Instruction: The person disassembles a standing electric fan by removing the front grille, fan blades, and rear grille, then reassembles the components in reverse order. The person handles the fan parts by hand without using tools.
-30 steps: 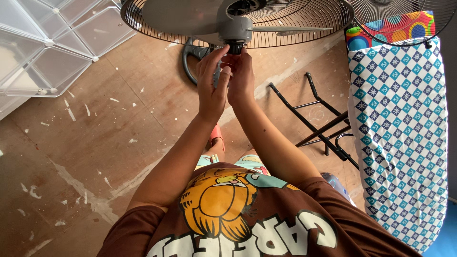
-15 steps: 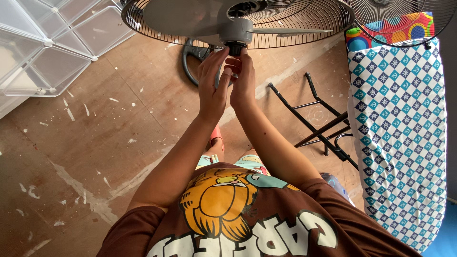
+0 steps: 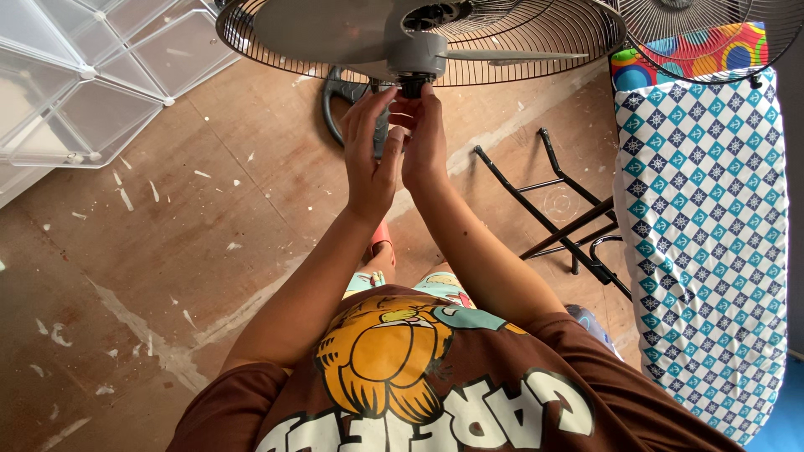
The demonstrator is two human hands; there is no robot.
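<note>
Two bare hands meet at 12 o'clock in the view, raised to the small dark round knob (image 3: 412,86) under the grey plastic motor housing (image 3: 416,52) of a pedestal fan. The left hand (image 3: 371,155) stands with its palm turned inward and its fingers curled up toward the knob; the right hand (image 3: 425,138) presses in from the other side, fingertips pinched on or just beside the same knob. Both seem closed on it, though the fingers overlap so much that I cannot tell which hand truly grips it and which only steadies. The arms reach up and forward together, probably because the knob sits high and close under the housing, so a two-sided hold gives purchase.

The black wire fan guard (image 3: 519,50) spreads from 10 to 1 o'clock and is cut off by the top edge; a second wire guard (image 3: 712,42) at 1 o'clock shows only in part. The fan's dark round base (image 3: 339,96) is mostly hidden behind the wrists. At 3 o'clock stands an ironing board with a blue-and-white diamond-patterned cover (image 3: 703,251), its black metal legs (image 3: 553,209) folded on the worn brown wooden floor (image 3: 167,251). Clear plastic cube panels (image 3: 92,75) lie at 10 o'clock, cropped by the frame
</note>
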